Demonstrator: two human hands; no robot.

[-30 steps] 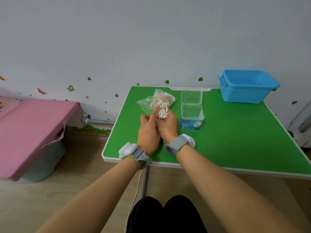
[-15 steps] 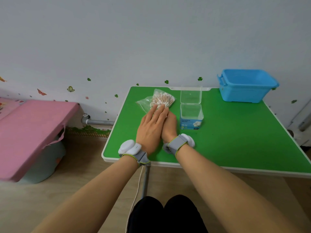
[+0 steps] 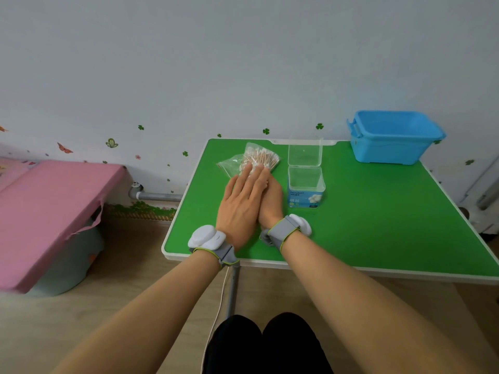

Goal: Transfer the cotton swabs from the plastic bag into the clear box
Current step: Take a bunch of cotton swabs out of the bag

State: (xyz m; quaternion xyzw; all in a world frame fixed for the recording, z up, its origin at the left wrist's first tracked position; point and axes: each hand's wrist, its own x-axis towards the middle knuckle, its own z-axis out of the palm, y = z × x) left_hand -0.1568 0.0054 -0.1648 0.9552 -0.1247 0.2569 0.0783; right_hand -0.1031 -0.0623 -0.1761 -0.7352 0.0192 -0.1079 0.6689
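A clear plastic bag [image 3: 266, 157] of wooden-stemmed cotton swabs lies at the far left of the green table [image 3: 378, 217]. To its right stands the clear box [image 3: 306, 184] with a blue label, its lid [image 3: 305, 152] hinged upright. My left hand [image 3: 240, 203] lies flat with straight fingers over my right hand [image 3: 272, 203], just in front of the bag. My right hand stays curled round a bundle of swabs. The left palm hides the bundle almost fully. Both hands are left of the box.
A blue plastic bin [image 3: 394, 139] sits at the table's far right corner by the wall. A pink-covered surface [image 3: 48, 206] stands to the left, across a gap of wooden floor. My knees are under the table's near edge.
My left hand has opened flat and slid over the swab tips that stuck up from my right hand, hiding them. The bag and the box have not moved.
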